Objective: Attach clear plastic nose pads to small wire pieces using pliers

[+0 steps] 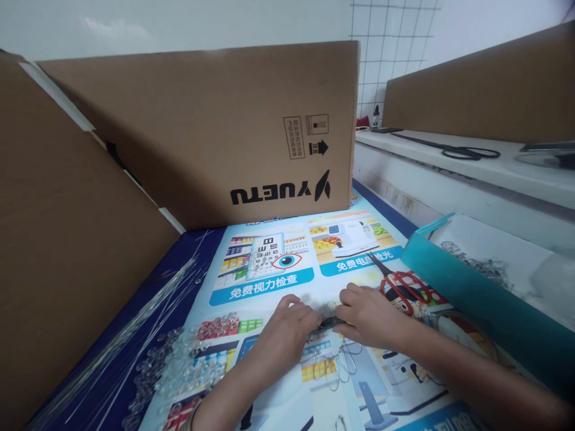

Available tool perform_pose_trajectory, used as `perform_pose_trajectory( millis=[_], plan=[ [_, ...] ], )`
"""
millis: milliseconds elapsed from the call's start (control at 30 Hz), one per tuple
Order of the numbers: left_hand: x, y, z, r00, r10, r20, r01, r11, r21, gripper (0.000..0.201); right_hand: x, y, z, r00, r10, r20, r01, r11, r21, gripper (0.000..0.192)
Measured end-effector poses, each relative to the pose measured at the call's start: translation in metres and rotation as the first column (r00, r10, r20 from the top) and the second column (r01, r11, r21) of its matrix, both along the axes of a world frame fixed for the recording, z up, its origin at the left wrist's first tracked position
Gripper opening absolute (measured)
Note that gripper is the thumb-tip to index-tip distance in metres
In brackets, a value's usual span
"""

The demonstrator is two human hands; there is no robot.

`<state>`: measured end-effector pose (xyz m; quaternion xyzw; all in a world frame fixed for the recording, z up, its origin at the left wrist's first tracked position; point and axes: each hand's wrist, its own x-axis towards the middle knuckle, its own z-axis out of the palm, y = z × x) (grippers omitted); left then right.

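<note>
Your left hand [287,329] & right hand [366,314] are both pinched on a small dark piece [327,325], frame center-bottom, over the poster [278,281]. Keep it low & steady; clear beads [179,365] lie lower left, scissors [402,287] just right.

Cardboard box [215,131] upright behind poster [269,263]; red scissors [402,287] near teal tray [471,293]; clear beads [179,359] left.
</note>
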<state>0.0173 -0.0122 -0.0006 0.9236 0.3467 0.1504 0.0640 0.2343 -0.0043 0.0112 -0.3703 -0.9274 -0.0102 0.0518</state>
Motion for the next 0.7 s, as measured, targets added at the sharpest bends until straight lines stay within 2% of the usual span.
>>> perform_pose_trajectory(
  millis=[233,700],
  plan=[
    [-0.0004,0.0002,0.0011,1.0,-0.022,-0.002,0.022,0.999,-0.046,0.024,0.0023,0.0007,0.0006,1.0,0.019,-0.009,-0.019,1.0,0.01,0.025],
    [0.0023,-0.0028,-0.002,0.998,0.005,-0.056,-0.006,1.0,-0.009,0.022,-0.0013,-0.0074,0.0005,1.0,0.011,0.02,-0.011,1.0,0.015,0.026]
  ],
)
